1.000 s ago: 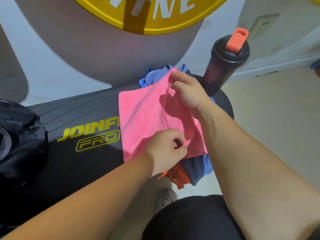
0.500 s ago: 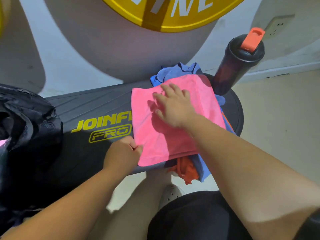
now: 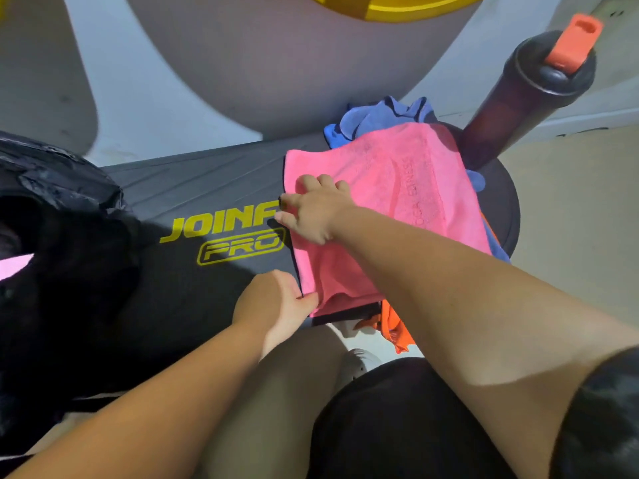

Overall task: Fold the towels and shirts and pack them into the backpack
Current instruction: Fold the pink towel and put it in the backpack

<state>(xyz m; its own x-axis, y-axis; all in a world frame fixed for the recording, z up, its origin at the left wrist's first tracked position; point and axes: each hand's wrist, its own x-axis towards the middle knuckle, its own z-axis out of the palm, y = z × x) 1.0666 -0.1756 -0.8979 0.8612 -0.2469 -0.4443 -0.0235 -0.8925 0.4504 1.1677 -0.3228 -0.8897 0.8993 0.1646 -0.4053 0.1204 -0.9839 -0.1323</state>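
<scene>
Pink towel plush terry; step platform matt ribbed, probably plastic.

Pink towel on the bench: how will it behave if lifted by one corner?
Probably floppy: the pink towel drapes over the lumpy blue cloth beneath. Likely light: the left hand merely pinches its near corner. Its folded layers may well fall open.

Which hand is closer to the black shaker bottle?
Right. The right hand lies on the pink towel, nearer the shaker bottle; the left hand pinches the towel's near corner, farther off.
</scene>
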